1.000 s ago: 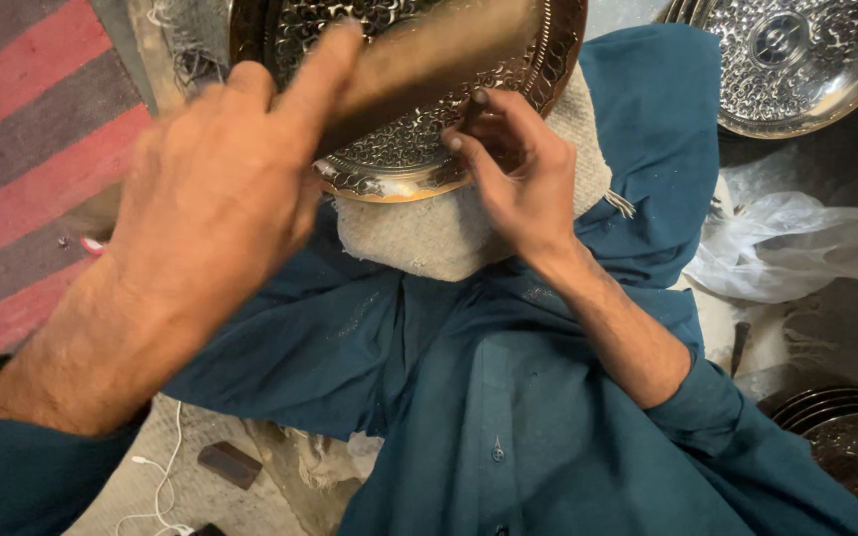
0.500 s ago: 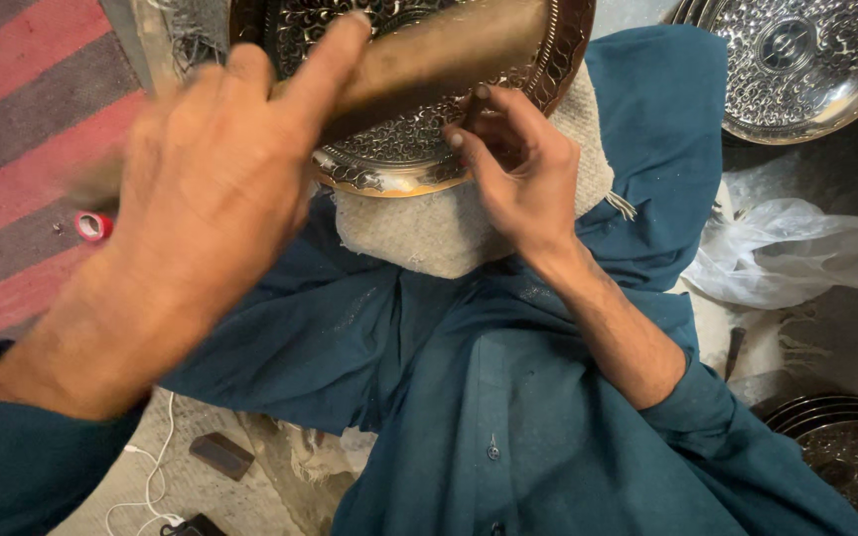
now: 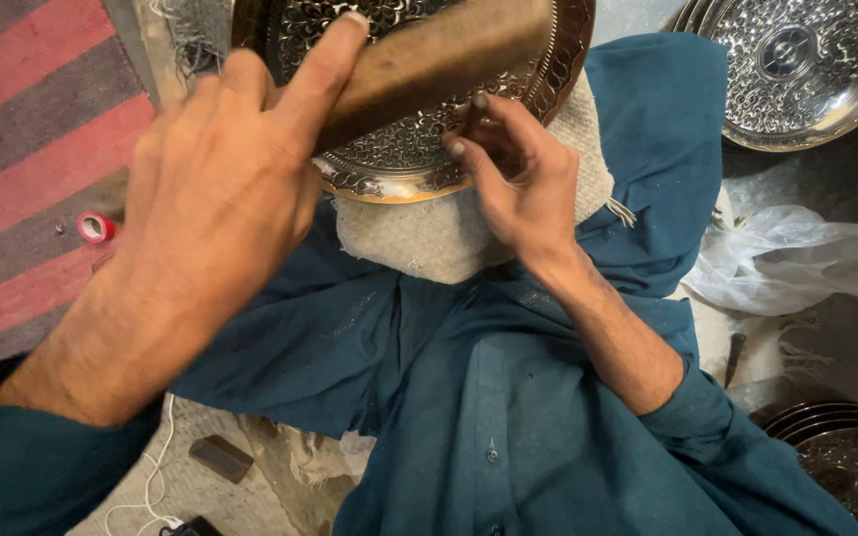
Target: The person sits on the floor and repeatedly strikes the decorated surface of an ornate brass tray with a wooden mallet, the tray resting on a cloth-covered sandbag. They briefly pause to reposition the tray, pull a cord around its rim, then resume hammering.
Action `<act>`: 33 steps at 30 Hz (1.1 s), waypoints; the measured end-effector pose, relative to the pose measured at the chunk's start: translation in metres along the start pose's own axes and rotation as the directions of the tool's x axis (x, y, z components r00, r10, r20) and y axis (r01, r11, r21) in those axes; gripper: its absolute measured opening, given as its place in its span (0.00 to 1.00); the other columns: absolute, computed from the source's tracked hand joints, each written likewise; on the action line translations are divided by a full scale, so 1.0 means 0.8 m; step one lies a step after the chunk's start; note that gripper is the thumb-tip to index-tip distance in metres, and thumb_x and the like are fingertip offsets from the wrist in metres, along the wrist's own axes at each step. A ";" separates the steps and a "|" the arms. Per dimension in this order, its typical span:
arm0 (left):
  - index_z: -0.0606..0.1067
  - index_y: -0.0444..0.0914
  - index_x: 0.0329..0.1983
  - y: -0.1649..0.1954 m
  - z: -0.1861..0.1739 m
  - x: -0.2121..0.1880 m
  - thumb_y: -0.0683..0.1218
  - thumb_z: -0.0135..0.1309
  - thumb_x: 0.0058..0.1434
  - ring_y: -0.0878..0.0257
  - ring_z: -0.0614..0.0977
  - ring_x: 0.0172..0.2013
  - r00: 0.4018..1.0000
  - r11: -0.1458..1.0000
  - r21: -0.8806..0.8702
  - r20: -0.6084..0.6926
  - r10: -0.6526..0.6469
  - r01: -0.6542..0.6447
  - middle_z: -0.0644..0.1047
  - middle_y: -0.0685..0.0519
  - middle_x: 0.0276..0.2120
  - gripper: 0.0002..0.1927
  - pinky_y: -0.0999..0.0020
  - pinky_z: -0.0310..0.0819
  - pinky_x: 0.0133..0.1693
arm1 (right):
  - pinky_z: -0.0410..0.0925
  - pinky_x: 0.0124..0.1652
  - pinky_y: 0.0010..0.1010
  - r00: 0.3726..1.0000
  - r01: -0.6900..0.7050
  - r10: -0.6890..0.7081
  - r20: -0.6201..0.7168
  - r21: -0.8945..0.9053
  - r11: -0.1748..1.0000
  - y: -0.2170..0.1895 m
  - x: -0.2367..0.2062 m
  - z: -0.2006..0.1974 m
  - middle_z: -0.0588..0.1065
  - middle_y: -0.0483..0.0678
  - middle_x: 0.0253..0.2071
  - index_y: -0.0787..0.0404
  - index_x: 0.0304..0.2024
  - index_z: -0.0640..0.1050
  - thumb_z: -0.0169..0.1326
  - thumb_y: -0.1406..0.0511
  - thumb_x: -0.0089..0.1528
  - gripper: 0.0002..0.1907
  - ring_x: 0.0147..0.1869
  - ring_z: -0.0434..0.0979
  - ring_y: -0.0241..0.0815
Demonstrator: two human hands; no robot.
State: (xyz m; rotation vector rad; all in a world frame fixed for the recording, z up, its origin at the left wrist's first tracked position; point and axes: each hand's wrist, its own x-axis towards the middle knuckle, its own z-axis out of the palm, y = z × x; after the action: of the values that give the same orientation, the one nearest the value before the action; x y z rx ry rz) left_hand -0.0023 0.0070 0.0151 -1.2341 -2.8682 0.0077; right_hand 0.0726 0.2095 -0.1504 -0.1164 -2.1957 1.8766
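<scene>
I sat on the floor beside a red and grey striped rug (image 3: 22,149). A crumpled white plastic bag (image 3: 796,263) lay on the grey floor, near another embossed metal tray (image 3: 796,69). The light was dim.

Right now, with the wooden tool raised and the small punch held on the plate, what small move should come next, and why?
Probably bring the wooden mallet in the left hand down onto the punch. The right hand pinches the punch on the embossed metal plate, which rests on a padded cloth over the lap, and the mallet hangs just above it.
</scene>
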 end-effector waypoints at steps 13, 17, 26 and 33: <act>0.69 0.50 0.74 -0.001 0.006 -0.005 0.39 0.57 0.63 0.49 0.77 0.40 0.995 0.973 0.232 -0.089 0.036 -0.014 0.72 0.47 0.38 0.35 0.51 0.69 0.46 | 0.76 0.51 0.25 0.999 -0.015 0.013 0.033 0.062 0.998 0.004 -0.003 0.001 0.83 0.51 0.46 0.72 0.56 0.73 0.56 0.77 0.70 0.12 0.53 0.84 0.37; 0.68 0.50 0.74 0.000 0.003 -0.004 0.40 0.58 0.64 0.50 0.77 0.41 0.993 0.966 0.256 -0.100 0.056 -0.029 0.71 0.47 0.38 0.34 0.50 0.70 0.48 | 0.76 0.52 0.26 1.000 0.008 -0.009 0.022 0.070 0.998 0.005 -0.003 0.002 0.82 0.51 0.47 0.72 0.56 0.72 0.56 0.77 0.69 0.14 0.54 0.84 0.38; 0.65 0.50 0.75 0.004 0.000 -0.005 0.38 0.61 0.58 0.46 0.77 0.38 1.000 0.995 0.094 -0.009 -0.023 0.024 0.71 0.44 0.38 0.41 0.49 0.72 0.41 | 0.74 0.48 0.23 0.999 -0.040 0.042 -0.030 0.078 0.996 -0.002 -0.004 0.007 0.82 0.47 0.43 0.69 0.54 0.75 0.56 0.77 0.69 0.11 0.48 0.82 0.32; 0.66 0.50 0.73 -0.003 -0.013 0.006 0.38 0.60 0.64 0.48 0.78 0.34 0.995 0.957 0.278 -0.019 0.096 -0.087 0.71 0.45 0.35 0.35 0.51 0.70 0.34 | 0.73 0.45 0.22 0.996 -0.081 0.084 -0.041 0.078 0.994 -0.002 -0.004 0.010 0.80 0.45 0.41 0.68 0.51 0.77 0.59 0.76 0.68 0.09 0.44 0.80 0.30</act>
State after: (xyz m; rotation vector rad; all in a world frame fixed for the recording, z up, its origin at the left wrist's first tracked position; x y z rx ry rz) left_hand -0.0074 0.0087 0.0252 -1.2928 -2.6612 0.3741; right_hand 0.0739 0.2006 -0.1503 -0.2356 -2.1176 1.9789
